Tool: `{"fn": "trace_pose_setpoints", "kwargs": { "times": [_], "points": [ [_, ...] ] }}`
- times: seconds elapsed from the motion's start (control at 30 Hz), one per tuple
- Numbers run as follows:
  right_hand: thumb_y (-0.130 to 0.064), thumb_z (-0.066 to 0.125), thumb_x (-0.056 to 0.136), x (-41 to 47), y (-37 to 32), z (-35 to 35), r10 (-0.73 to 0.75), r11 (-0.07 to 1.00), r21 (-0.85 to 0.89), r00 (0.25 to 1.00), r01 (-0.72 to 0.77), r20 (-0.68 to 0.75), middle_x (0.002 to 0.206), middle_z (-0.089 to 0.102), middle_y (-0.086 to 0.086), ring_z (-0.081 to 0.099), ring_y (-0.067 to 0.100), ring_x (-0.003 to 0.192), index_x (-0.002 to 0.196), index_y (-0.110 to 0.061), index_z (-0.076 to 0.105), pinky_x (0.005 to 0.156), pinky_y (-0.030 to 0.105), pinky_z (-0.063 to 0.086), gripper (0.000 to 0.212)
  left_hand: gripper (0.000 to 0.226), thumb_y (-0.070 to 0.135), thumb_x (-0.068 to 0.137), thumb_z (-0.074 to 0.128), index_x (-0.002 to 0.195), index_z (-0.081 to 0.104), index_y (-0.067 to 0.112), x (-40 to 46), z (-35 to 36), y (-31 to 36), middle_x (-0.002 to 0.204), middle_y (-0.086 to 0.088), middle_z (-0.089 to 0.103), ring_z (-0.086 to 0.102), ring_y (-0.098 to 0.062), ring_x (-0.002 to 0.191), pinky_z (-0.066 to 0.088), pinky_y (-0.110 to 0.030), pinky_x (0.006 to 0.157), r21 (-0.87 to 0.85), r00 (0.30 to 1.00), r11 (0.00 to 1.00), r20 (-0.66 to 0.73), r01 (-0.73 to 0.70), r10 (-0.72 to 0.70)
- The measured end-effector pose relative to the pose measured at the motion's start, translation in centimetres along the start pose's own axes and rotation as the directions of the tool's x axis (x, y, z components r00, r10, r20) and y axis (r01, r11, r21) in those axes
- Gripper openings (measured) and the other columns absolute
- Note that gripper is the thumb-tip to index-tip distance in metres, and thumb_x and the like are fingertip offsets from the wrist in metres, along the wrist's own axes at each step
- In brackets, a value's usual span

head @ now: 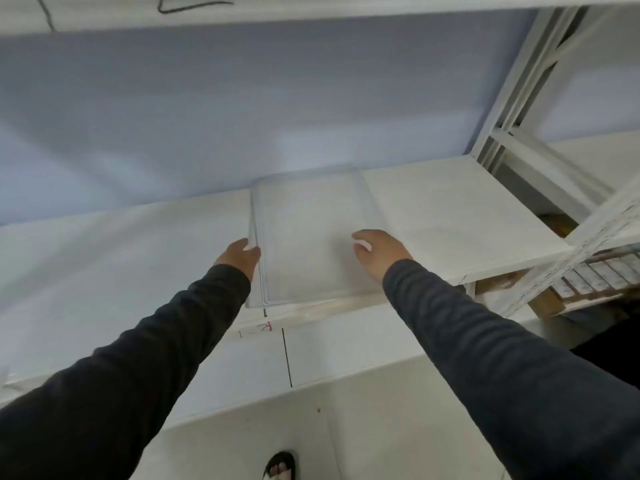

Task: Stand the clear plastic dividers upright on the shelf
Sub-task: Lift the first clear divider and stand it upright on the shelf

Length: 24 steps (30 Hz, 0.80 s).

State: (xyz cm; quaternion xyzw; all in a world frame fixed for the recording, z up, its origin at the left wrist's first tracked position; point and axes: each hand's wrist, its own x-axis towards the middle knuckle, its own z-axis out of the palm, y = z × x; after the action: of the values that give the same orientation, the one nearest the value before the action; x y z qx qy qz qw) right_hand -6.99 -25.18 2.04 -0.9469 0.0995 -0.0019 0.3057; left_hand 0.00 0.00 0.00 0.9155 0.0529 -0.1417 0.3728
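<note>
Left hand is curled at the left edge of the dividers, fingertips on the rim; a real pinch cannot be confirmed. The dividers, apparently two stacked, are lying flat mid-shelf, near edge overhanging the front lip slightly. Right hand is laid on the right side, fingers loosely spread, nothing clamped. Risks: if only the top sheet is lifted, the lower one may be dragged off the front edge. Slick clear plastic could slip when tilted upright. With nothing to lean on, toppling is likely. The upper shelf could be struck.
</note>
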Motion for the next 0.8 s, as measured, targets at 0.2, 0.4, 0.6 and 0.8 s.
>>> {"fn": "trace_pose_setpoints", "kwargs": {
  "times": [0.2, 0.4, 0.6, 0.8],
  "points": [
    [-0.015, 0.048, 0.092, 2.0, 3.8, -1.2, 0.245, 0.969, 0.028, 0.969, -0.245, -0.002, 0.134, 0.056, 0.003, 0.054, 0.022, 0.12, 0.123, -0.018, 0.061, 0.098, 0.025, 0.039, 0.034, 0.04, 0.021, 0.093, 0.046, 0.129, 0.05, 0.004, 2.1, 0.7, 0.1, 0.134, -0.015, 0.053, 0.05, -0.034, 0.122, 0.038, -0.034, 0.102, 0.094, 0.987, 0.983, 0.011, 0.158, -0.159],
    [-0.014, 0.05, 0.089, 3.8, 5.2, -1.3, 0.378, 0.926, -0.016, 0.925, -0.378, 0.034, 0.139, 0.051, 0.006, 0.053, 0.026, 0.122, 0.129, -0.018, 0.056, 0.101, 0.03, 0.042, 0.041, 0.031, 0.018, 0.09, 0.046, 0.108, 0.059, -0.004, 3.8, 1.6, 0.6, 0.113, -0.021, 0.058, 0.054, -0.036, 0.105, 0.038, -0.031, 0.082, 0.232, 0.982, 0.958, 0.045, 0.169, -0.184],
    [-0.012, 0.05, 0.089, 4.4, 5.3, -0.8, 0.446, 0.894, 0.021, 0.893, -0.448, 0.067, 0.141, 0.049, 0.008, 0.049, 0.028, 0.126, 0.134, -0.014, 0.05, 0.104, 0.031, 0.04, 0.045, 0.027, 0.017, 0.083, 0.051, 0.098, 0.06, -0.003, 5.4, 1.9, 0.0, 0.101, -0.02, 0.065, 0.061, -0.035, 0.094, 0.051, -0.04, 0.093, -0.051, 0.95, 0.95, 0.086, 0.307, -0.302],
    [-0.008, 0.05, 0.088, 4.8, 5.1, -1.2, 0.498, 0.852, 0.155, 0.866, -0.499, 0.05, 0.138, 0.052, 0.01, 0.052, 0.03, 0.124, 0.134, -0.011, 0.052, 0.105, 0.033, 0.041, 0.046, 0.017, 0.014, 0.085, 0.054, 0.076, 0.054, 0.0, 5.0, 1.9, 0.5, 0.089, -0.018, 0.063, 0.06, -0.033, 0.084, 0.051, -0.041, 0.088, -0.293, 0.907, 0.858, 0.124, 0.421, -0.402]
  ]
}}
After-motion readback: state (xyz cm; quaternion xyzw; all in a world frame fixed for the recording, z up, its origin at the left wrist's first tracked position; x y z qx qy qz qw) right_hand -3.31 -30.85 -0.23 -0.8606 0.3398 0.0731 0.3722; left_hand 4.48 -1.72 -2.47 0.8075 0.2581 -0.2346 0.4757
